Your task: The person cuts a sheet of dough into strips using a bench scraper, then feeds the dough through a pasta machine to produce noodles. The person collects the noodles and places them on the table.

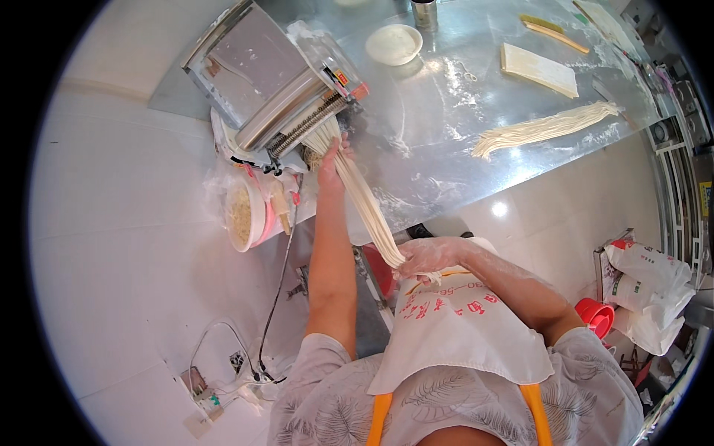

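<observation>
A long bundle of fresh noodles (364, 197) stretches from the rollers of the noodle machine (297, 100) down toward my apron. Up by the machine's outlet, my left hand (332, 165) is closed around the upper part of the strands. Lower down, my floury right hand (430, 256) grips the bundle near its end, and a short tail of noodles hangs out below the fingers. The strands between the two hands look taut and straight. On the metal table (416, 163) to the right lies another bundle of noodles (547, 130).
Farther back are a white bowl of flour (394, 44), a metal can (425, 15), a folded dough sheet (539, 69) and a brush (554, 33). A bucket (245, 215) hangs or stands left of the table, beside a dark cable (279, 297). White bags (647, 286) and a red basin (595, 316) sit at right.
</observation>
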`<action>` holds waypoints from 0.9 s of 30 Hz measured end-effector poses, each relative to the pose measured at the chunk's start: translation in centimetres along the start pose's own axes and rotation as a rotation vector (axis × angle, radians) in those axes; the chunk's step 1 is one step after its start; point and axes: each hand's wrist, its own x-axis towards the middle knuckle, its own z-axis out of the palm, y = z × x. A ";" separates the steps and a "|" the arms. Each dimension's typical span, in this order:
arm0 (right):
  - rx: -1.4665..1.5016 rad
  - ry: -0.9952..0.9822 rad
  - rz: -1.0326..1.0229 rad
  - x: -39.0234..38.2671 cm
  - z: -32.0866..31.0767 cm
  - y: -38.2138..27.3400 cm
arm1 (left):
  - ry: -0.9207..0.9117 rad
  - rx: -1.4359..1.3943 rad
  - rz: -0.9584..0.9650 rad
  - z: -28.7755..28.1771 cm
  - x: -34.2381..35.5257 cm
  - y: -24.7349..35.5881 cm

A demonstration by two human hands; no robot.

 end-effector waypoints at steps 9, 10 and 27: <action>-0.026 -0.004 -0.045 -2.2 1.0 1.3 | 0.074 0.071 0.020 -0.3 -1.3 -1.7; -0.003 -0.006 -0.041 -2.5 1.2 1.3 | 0.075 0.083 0.024 -0.5 -1.6 -1.9; 0.074 0.020 -0.052 -7.0 0.5 1.7 | 0.272 0.148 0.056 -0.7 -4.7 -6.6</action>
